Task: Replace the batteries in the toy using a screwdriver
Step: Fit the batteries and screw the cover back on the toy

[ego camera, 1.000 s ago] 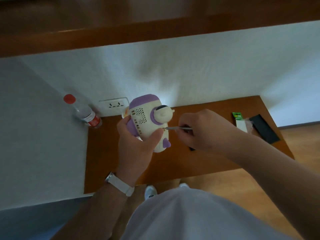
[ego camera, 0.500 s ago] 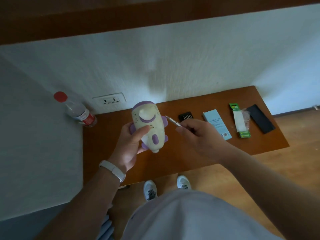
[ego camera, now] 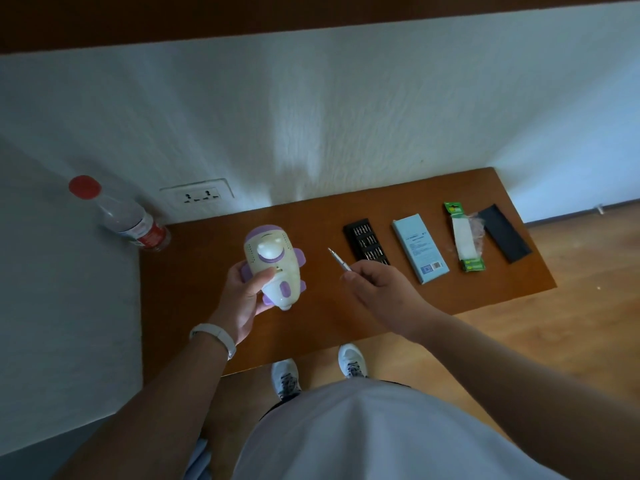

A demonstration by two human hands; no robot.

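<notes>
Holding cream-and-purple plastic rocket-shaped toy (ego camera: pixel 273 265) in my left hand (ego camera: pixel 242 299), fingers and thumb wrapped round its body, above the left part of the brown wooden table (ego camera: pixel 194 271). It seems clear of the tabletop, though the light is dim. My right hand (ego camera: pixel 377 289) pinches the slim silver screwdriver (ego camera: pixel 339 259). Its tip points up-left toward the toy, with a gap between them. On the table to the right, in a row: open black bit case (ego camera: pixel 365 242), light-blue flat box (ego camera: pixel 419 251), green-ended battery pack (ego camera: pixel 464 237), flat black lid (ego camera: pixel 505 237). Clear plastic bottle with red cap (ego camera: pixel 128 220) by the far-left corner. White band (ego camera: pixel 216 336) on my left wrist.
</notes>
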